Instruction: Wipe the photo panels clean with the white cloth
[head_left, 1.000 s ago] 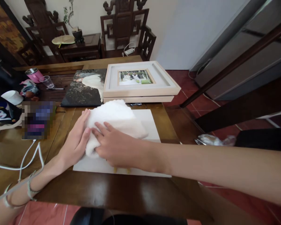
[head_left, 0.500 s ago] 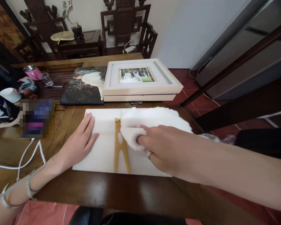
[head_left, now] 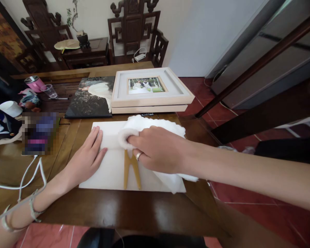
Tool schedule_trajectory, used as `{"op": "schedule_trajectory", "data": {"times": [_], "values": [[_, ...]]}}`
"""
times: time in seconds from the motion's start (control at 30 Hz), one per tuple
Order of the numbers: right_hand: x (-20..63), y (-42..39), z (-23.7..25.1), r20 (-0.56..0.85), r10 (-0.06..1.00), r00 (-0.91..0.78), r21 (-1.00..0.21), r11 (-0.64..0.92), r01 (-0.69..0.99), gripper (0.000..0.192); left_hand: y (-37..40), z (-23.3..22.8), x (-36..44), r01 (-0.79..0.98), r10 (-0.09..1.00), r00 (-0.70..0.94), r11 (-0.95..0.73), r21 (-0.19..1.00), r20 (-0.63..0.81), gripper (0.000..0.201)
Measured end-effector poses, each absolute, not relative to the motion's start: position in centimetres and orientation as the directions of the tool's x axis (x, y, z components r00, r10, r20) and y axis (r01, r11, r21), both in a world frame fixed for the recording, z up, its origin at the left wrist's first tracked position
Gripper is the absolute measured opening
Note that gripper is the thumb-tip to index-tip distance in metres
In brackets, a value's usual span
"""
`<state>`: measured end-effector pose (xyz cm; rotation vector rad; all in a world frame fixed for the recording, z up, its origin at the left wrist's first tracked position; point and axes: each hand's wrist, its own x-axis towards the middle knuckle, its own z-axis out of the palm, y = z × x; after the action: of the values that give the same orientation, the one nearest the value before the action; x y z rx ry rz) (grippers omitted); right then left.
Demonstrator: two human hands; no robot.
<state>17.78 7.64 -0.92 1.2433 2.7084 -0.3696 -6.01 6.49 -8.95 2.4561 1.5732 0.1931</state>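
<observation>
Flat on the left edge of a white board (head_left: 108, 172) lies my left hand (head_left: 89, 156), fingers stretched out. My right hand (head_left: 157, 148), with a ring on one finger, grips a bunched part of a fluffy white cloth (head_left: 165, 122); the rest of the cloth trails over the board's right side and past its edge. Under the bunched part, a yellow-brown tool shaped like a clothes peg or tongs (head_left: 131, 172) rests on the board. Its two legs point toward me, while its upper end is hidden by the cloth and hand.
Behind the board are stacked light wood picture frames (head_left: 150, 103) and a dark photo panel (head_left: 91, 100). To the left stand a pink cup (head_left: 34, 83), a clear plastic cup (head_left: 50, 91), a white cup (head_left: 10, 108) and white cables (head_left: 38, 168). The wooden table (head_left: 119, 210) ends at the right over red tiles.
My right hand has moved left with the cloth, covering the upper end of the yellow-brown tool. The cloth's far edge has drawn in from the right. My left hand stays put.
</observation>
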Motion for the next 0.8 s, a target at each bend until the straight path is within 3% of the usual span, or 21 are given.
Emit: {"op": "schedule_trajectory", "data": {"times": [0.17,0.4,0.67,0.8], "values": [[17.7,9.0,-1.3,-0.125,0.723,-0.680,-0.229,0.646,0.729,0.022,6.6,-9.1,-6.1,0.869,0.904,0.428,-0.414,0.270,0.006,0.062],[16.8,10.7,-2.0,-0.053,0.589,-0.806,-0.417,0.720,0.554,0.014,6.8,-8.8,-5.9,0.860,0.898,0.439,-0.410,0.303,-0.030,0.057],[19.4,10.8,-0.7,-0.208,0.734,-0.646,-0.336,0.566,0.752,0.019,6.8,-9.2,-6.2,0.879,0.907,0.421,-0.399,0.262,-0.028,0.064],[22.2,9.3,-0.7,-0.279,0.826,-0.490,-0.281,0.418,0.864,0.020,6.8,-9.1,-6.1,0.881,0.908,0.418,-0.398,0.256,-0.026,0.063]]}}
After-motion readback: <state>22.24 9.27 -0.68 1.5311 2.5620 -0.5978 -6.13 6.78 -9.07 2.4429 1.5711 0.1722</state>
